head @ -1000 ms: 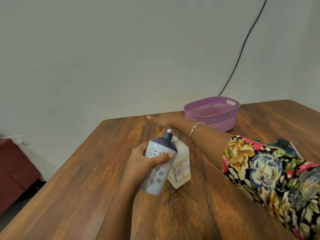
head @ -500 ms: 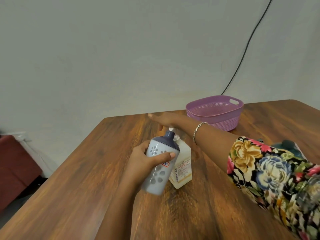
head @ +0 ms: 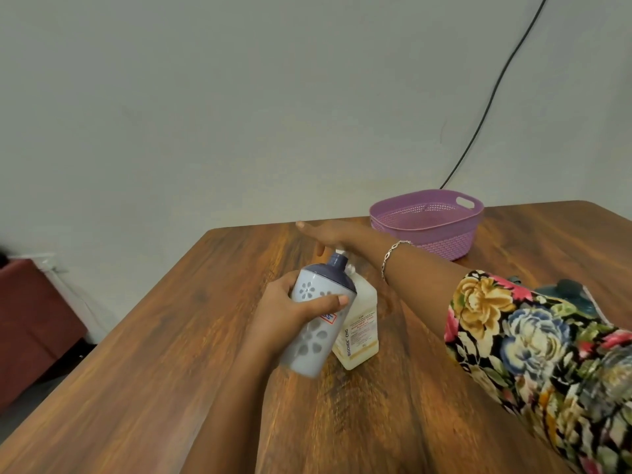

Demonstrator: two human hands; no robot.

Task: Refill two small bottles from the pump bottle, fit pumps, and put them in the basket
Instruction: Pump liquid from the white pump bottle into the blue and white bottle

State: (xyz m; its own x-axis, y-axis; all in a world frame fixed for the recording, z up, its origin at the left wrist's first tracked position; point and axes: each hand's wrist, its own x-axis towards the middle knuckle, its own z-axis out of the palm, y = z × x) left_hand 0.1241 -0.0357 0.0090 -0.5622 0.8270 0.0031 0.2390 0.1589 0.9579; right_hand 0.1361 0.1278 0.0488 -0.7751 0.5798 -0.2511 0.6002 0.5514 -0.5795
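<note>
**Small bottle held at the pump**

The small bottle [head: 314, 319], pale blue with flower cut-outs and a dark top, is off the table [head: 171, 371] and tilted. Its neck points up at the white spout of the pump bottle [head: 360, 323]. The left hand [head: 284, 313] grips it round the middle, thumb across the front. The pump bottle stands upright on the wood just behind it, and the two look to be touching. The right hand [head: 331, 232] lies flat over the pump head, fingers straight and holding nothing, with a bracelet [head: 393, 253] at the wrist and a floral sleeve [head: 530, 354] further up the arm. The purple basket [head: 444, 241] sits near the far edge, well apart from the bottles. A black cable [head: 485, 107] runs down the wall behind it.
</note>
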